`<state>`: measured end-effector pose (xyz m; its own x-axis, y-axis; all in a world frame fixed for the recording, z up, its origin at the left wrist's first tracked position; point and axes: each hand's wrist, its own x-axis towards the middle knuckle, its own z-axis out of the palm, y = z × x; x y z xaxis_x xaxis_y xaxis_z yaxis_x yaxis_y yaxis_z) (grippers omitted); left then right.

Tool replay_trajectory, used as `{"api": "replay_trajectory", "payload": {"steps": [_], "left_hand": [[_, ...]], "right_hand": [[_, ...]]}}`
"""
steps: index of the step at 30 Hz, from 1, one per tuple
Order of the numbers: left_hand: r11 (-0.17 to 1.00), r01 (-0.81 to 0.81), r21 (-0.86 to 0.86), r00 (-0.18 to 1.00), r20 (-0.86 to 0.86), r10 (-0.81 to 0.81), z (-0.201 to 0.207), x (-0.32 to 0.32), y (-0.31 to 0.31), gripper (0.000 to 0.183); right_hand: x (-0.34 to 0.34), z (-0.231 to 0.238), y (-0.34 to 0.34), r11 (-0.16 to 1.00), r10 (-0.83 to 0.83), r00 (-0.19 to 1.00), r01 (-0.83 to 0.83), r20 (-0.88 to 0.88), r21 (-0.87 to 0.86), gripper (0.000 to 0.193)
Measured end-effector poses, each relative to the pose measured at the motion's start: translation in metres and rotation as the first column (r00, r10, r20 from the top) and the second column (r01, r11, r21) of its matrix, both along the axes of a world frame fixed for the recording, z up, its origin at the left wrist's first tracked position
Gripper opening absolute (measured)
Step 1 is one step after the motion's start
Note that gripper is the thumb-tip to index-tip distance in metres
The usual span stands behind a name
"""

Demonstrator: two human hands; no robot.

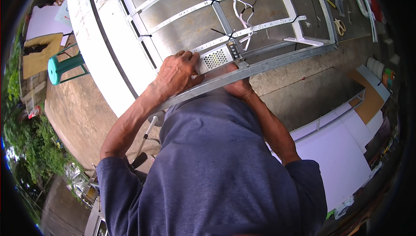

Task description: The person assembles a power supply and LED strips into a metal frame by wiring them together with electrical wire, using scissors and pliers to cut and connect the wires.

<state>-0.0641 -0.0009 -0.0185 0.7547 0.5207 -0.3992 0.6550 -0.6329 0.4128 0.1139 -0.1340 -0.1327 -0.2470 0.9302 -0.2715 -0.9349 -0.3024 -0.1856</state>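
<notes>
A silver power supply [215, 58] with a perforated metal cover and a terminal block at its right end sits just inside the near rail [277, 61] of a metal frame. My left hand [177, 72] is closed around its left end, fingers curled over the top. My right hand [239, 85] reaches up under the rail beside the unit's lower right side; the rail hides part of it, so its grip cannot be made out. White LED strips [186, 16] run across the frame, fixed with black cable ties. Loose white wires [237, 8] hang over them near the terminal block.
A white panel edge [93, 41] borders the frame on the left, with a green stool [65, 67] beyond. Scissors [339, 27] lie at the upper right. White sheets [333, 153] are stacked to my right. A white-and-dark pole [147, 135] stands by my left arm.
</notes>
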Motion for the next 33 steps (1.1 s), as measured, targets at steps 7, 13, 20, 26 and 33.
{"api": "replay_trajectory", "payload": {"steps": [7, 13, 20, 26, 33], "left_hand": [[1.0, -0.024, 0.003, 0.993, 0.118, 0.024, 0.004, -0.003, 0.005, 0.05], [0.998, -0.018, 0.054, 0.983, 0.182, 0.008, -0.001, -0.008, 0.006, 0.05], [0.999, -0.028, -0.022, 0.985, 0.171, 0.032, 0.004, -0.01, 0.011, 0.039], [0.997, -0.053, -0.054, 0.967, 0.246, 0.065, 0.006, -0.017, 0.017, 0.049], [0.999, -0.016, -0.039, 0.968, 0.249, 0.026, 0.008, -0.021, 0.018, 0.052]], "right_hand": [[0.008, 0.012, 0.002, 0.984, 0.153, 0.909, -0.175, 0.389, 0.02, 0.052], [0.008, -0.022, -0.008, 0.993, 0.074, 0.996, -0.069, -0.051, 0.093, 0.033], [0.001, -0.012, -0.006, 0.975, 0.179, 0.965, -0.148, 0.19, -0.166, 0.026], [-0.003, 0.03, 0.016, 0.959, 0.187, 0.962, -0.135, 0.199, -0.249, 0.029], [0.001, 0.041, 0.02, 0.931, 0.269, 0.286, -0.323, 0.92, -0.171, 0.039]]}}
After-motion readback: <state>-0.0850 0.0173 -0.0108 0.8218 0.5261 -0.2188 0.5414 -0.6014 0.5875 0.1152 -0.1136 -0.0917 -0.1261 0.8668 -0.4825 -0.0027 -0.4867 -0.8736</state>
